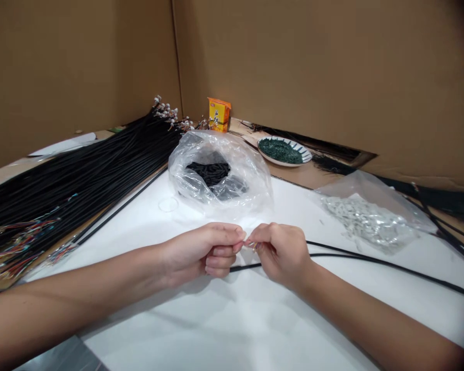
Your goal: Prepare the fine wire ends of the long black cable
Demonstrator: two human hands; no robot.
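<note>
Both hands meet fingertip to fingertip over the white table, just in front of a clear plastic bag. My left hand (212,250) is closed, its thumb and index finger pinching at the tip of a thin wire; the pinched end is hidden. In a pinch too, my right hand (284,252) grips a small bunch of thin coloured wires (254,246) that shows between the hands. A black cable (371,260) trails from behind my right hand toward the right edge, and a short stretch of black cable (245,267) shows below the fingers.
Many black cables (81,165) with coloured wire ends lie at left. The open plastic bag (255,190) holds small black pieces (211,170); another bag (371,219) holds whitish pieces. Behind stand a plate (307,154) of dark green bits and a yellow-orange packet (219,114). Cardboard walls (313,67) enclose the table.
</note>
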